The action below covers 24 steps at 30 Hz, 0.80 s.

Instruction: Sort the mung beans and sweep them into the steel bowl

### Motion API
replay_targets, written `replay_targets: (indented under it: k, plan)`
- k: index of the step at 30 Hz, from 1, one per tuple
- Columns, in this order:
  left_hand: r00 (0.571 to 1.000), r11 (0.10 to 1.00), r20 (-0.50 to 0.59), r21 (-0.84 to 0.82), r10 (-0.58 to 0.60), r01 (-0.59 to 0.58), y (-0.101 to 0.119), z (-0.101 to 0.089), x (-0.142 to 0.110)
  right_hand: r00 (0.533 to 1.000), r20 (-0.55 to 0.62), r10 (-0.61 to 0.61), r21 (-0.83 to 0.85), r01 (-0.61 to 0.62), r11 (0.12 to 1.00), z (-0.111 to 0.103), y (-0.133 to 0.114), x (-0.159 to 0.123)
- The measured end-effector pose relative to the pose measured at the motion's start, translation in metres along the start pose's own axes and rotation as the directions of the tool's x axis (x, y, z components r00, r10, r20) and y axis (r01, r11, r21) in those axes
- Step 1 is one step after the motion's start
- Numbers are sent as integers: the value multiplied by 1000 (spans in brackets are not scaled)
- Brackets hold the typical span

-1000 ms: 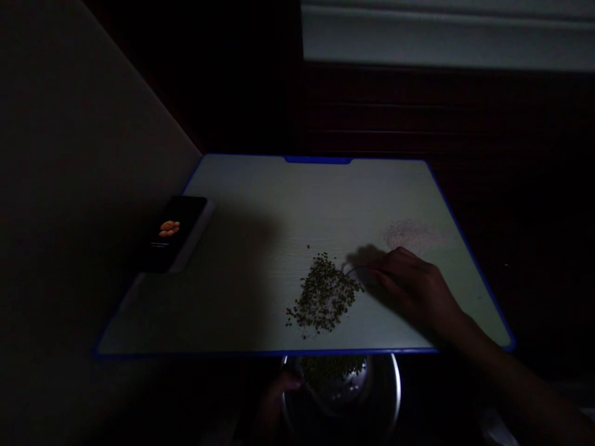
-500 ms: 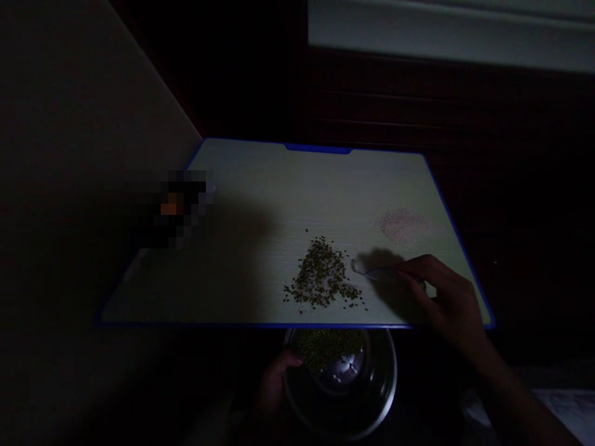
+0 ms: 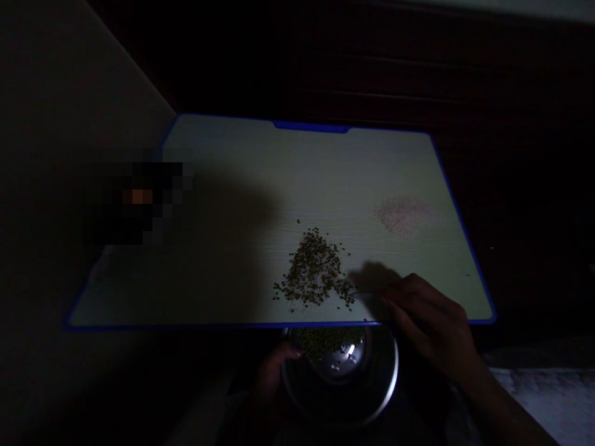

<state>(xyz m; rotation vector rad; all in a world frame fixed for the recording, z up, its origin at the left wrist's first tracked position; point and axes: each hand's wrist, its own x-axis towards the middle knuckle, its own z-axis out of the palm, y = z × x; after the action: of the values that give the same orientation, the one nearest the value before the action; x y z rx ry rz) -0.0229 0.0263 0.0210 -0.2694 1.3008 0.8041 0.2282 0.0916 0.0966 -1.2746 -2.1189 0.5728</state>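
Note:
A loose pile of small green beans (image 3: 313,266), mixed with pale grains, lies on a pale folding table (image 3: 232,148) with a blue rim. My right hand (image 3: 434,319) pinches a thin metal spoon (image 3: 365,294), its tip touching the right edge of the bean pile. Below the table's near edge, my left hand (image 3: 274,371) grips the rim of a steel bowl (image 3: 393,378). More green beans (image 3: 330,339) gather at the bowl's far side, partly under the table edge. The light is dim, and most of the left hand's fingers are hidden.
A heap of pale pinkish grains (image 3: 404,215) sits on the table's right side. A pixelated dark object (image 3: 139,201) covers the left edge. Behind stands dark wooden furniture (image 3: 372,74), and a wall (image 3: 56,124) rises at left. White fabric (image 3: 553,396) shows at lower right.
My right hand has brought the spoon down and nearer, from beside the pile to its lower right edge. The view has tilted down slightly. My left hand still grips the bowl.

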Motion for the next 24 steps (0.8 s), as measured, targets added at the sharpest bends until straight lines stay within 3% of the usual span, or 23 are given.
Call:
replay_targets:
  k: [5,9,14,19,24]
  plan:
    - [1000,998,7,65,4,-5,-5,-11,4,1000,3,-5,-7,5,1000,0,-2,4]
    - [1000,999,-18,37,-15,16,0,-2,-5,998,42,-39,1,39,999,0,0,4]
    - [998,999,54,-36,-34,36,0,3,-7,1000,16,-16,0,16,1000,-7,2,-2]
    - [999,1000,-27,24,-17,18,4,6,-9,1000,11,-4,-26,4,1000,-8,4,-5]
    - [998,999,-32,10,-48,48,7,10,-11,998,41,-48,-10,49,999,-4,4,-6]
